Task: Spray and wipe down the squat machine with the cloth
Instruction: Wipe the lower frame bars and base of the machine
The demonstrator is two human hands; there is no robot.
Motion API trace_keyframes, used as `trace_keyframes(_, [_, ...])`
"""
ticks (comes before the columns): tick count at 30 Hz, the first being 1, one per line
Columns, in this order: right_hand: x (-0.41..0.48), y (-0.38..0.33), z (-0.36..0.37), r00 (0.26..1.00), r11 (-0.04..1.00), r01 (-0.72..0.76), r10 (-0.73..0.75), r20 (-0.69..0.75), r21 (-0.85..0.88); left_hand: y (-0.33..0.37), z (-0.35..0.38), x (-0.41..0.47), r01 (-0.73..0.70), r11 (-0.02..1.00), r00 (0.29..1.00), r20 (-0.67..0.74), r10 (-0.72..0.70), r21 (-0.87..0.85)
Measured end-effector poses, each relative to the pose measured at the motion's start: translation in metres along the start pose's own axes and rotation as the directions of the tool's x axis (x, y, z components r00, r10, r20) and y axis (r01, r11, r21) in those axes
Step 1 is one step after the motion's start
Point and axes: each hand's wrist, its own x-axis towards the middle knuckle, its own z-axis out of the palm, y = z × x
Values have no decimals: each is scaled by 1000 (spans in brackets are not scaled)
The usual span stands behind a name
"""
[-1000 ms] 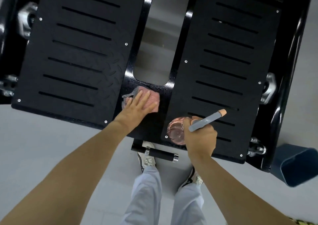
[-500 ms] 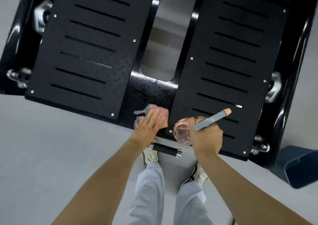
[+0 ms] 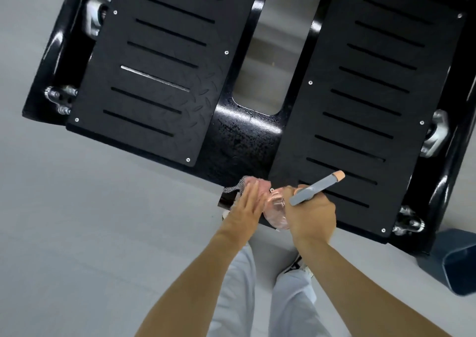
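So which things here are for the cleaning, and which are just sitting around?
For the job: cloth under the left hand, spray bottle in the right hand, squat machine.
Just lying about: blue bin beside the machine.

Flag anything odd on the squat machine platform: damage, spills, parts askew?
One slot on the left-hand foot plate shows bright silver where the others are dark; possibly glare, cannot tell. The glossy centre plate is speckled, probably spray not yet wiped. No damage visible.
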Motion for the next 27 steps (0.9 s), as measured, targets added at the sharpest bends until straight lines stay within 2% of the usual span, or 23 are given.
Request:
trace_keyframes(1, [-1, 1, 1, 1000, 1000, -1, 1, -3, 1, -8, 3, -1, -34, 999, 999, -33, 33, -32])
trace_keyframes(3, [-3, 6, 3, 1000, 1000, -1, 1, 12, -14, -37, 1, -6, -10, 996, 993, -114, 0, -86])
trace_keyframes(6, [-7, 9, 4, 1000, 1000, -1, 1, 32, -4, -86, 3, -19, 188, 982, 971, -150, -185, 1])
trace_keyframes(9, [-8, 10, 8, 999, 1000, -30, 29, 30, 9, -112, -6, -23, 248, 961, 969, -46, -244, 125])
trace_keyframes(11, [-8, 10, 11, 999, 999, -40, 40, 31, -1, -116, -17, -12, 268, 955, 962, 22, -273, 129])
trace_keyframes(15, [-4, 9, 8, 999, 999, -26, 26, 33, 20, -123, -69, 29, 427, 898, 902, -15, -431, -106])
trace_keyframes(18, [-2, 10, 4, 998, 999, 6, -8, 57, 33, -135, -103, 65, 479, 844, 868, -8, -496, -242])
trace_keyframes(21, [3, 15, -1, 995, 998, 46, -49, 89, 34, -127, -132, 91, 435, 860, 897, 45, -440, -267])
trace_keyframes(23, [8, 18, -5, 995, 998, 43, -48, 90, 53, -105, -134, 94, 290, 937, 956, 18, -292, -195])
trace_keyframes(25, [12, 19, -14, 997, 997, -7, 1, 78, 76, -80, -117, 90, 152, 984, 987, -42, -156, -89])
trace_keyframes(27, [13, 18, -22, 996, 991, -62, 54, 65, 115, -64, -99, 75, 135, 991, 989, -57, -136, -11])
